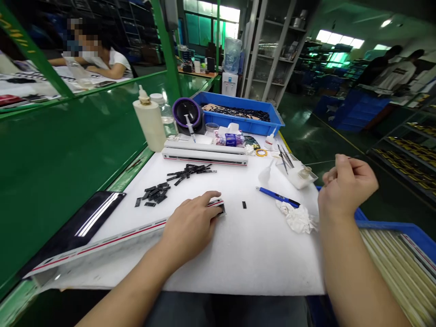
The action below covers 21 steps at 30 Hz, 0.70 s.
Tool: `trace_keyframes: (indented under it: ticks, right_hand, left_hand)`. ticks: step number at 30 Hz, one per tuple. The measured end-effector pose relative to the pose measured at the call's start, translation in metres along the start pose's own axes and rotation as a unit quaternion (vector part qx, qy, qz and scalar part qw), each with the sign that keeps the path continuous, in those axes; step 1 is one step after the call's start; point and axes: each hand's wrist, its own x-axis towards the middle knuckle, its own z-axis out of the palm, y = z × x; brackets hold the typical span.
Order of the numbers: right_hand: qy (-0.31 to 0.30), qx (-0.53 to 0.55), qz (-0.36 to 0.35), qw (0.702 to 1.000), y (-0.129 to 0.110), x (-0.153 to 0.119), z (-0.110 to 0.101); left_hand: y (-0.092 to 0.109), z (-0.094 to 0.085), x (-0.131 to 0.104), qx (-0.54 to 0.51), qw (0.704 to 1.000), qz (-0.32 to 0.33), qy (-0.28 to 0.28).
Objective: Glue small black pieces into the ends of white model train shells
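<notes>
My left hand (192,220) grips the near-centre end of a long white shell with a red stripe (112,240), which looks like a model train car body. That shell lies slantwise over the table's left front. Just right of its end, a small black piece (244,205) lies alone. My right hand (347,186) is raised off the table's right side, fingers curled together; whatever they may pinch is hidden. Small black pieces are heaped in two piles, one nearer (156,193) and one farther (190,171). Similar white shells (204,156) lie behind them.
To the right are a blue pen (277,196), crumpled tissue (298,218) and a clear tray (301,177). Farther back stand a cream bottle (150,125), a tissue pack (230,137) and a blue bin (238,125). A blue crate (405,227) holds long strips beside the table.
</notes>
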Motion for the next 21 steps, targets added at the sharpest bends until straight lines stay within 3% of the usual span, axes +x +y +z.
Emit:
trace_keyframes:
  ticks: [2, 4, 6, 8, 12, 21]
  right_hand:
    - [-0.118, 0.155, 0.084, 0.977, -0.015, -0.033, 0.013]
    - [-0.256, 0.213, 0.136, 0.933, -0.024, -0.068, 0.023]
    - [-0.359, 0.205, 0.133, 0.901, -0.027, -0.096, 0.027]
    - [-0.416, 0.167, 0.087, 0.89, -0.028, -0.112, 0.028]
    - [-0.454, 0.1, 0.012, 0.885, -0.028, -0.12, 0.027]
    - [-0.482, 0.071, 0.001, 0.873, -0.026, -0.122, 0.032]
  left_hand:
    - [0.0, -0.001, 0.0, -0.011, 1.0, -0.002, -0.004]
    - [-0.001, 0.0, 0.001, -0.016, 1.0, -0.005, 0.0]
    - [-0.001, 0.001, 0.001, -0.017, 1.0, -0.008, 0.008]
    - [-0.001, 0.001, 0.001, -0.018, 1.0, -0.009, 0.013]
    - [-0.001, 0.001, 0.001, -0.025, 1.0, -0.008, 0.008]
    - [-0.002, 0.002, 0.001, -0.02, 1.0, -0.008, 0.011]
